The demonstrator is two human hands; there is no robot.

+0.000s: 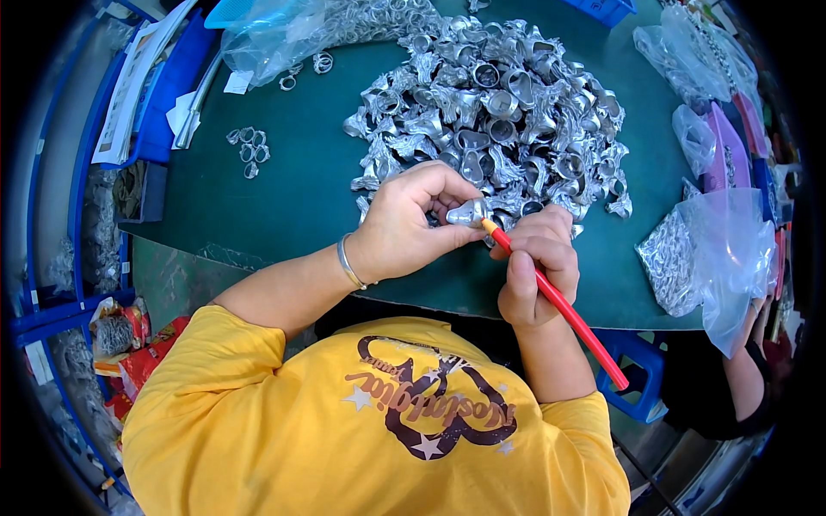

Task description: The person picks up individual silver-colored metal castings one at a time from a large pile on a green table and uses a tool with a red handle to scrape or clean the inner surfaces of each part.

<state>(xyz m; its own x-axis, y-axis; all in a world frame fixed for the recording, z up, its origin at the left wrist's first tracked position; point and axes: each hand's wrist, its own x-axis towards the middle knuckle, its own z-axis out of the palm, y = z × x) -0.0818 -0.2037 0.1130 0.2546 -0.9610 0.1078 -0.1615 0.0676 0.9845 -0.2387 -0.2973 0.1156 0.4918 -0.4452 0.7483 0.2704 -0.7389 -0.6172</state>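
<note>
My left hand, with a silver bangle at the wrist, pinches a shiny silver metal casting between thumb and fingers. In my right hand is a red pencil, gripped like a pen. Its pale yellowish tip meets the near right edge of the casting; whether it presses on it I cannot tell. Just beyond both hands lies a big heap of similar silver castings, many with round openings like rings. Part of the held casting is hidden by my left fingers.
The green table bears a few small silver rings at the left. Clear plastic bags with silver pieces line the right side. Blue bins and shelves stand at left. A blue stool and another person's arm are at lower right.
</note>
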